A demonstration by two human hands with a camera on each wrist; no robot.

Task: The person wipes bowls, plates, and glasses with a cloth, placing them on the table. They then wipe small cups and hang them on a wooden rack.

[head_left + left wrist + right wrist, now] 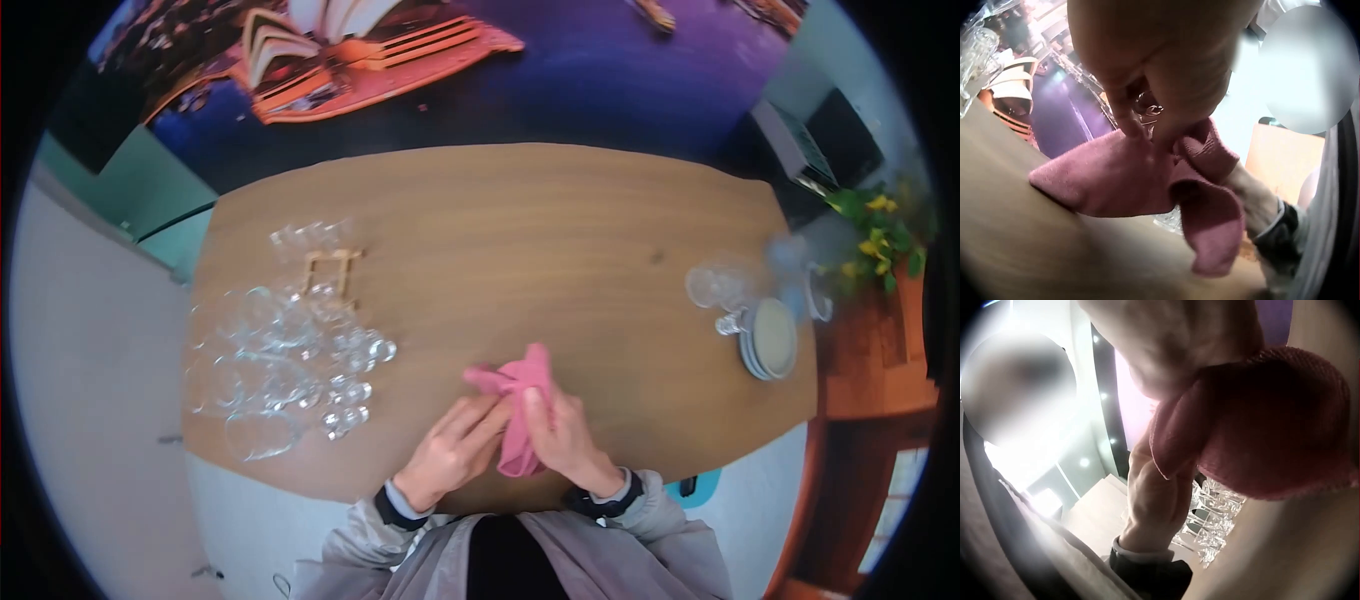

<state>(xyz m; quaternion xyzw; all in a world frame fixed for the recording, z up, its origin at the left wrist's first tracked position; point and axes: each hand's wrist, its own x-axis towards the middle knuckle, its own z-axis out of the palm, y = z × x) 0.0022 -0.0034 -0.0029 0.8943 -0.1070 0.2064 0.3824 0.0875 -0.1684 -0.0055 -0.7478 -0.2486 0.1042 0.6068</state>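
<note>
A pink cloth (520, 440) hangs bunched between both hands over the near middle of the table. My left hand (455, 450) pinches it from the left with bent fingers. From the right, my right hand (568, 438) grips it, thumb lying along the top. In the left wrist view the cloth (1116, 178) spreads in loose folds below the fingertips, and thin shiny curves show in the gap between the fingers; I cannot tell what they belong to. A rounded fold of the cloth (1279, 425) fills the right side of the right wrist view, hiding the right fingertips.
Several clear glasses (265, 370) stand in rows on the table's left side, around a small wooden frame (333, 265). At the right edge are a stack of plates (773, 340) and more glassware (715, 287). Yellow flowers (877, 240) stand beyond that edge.
</note>
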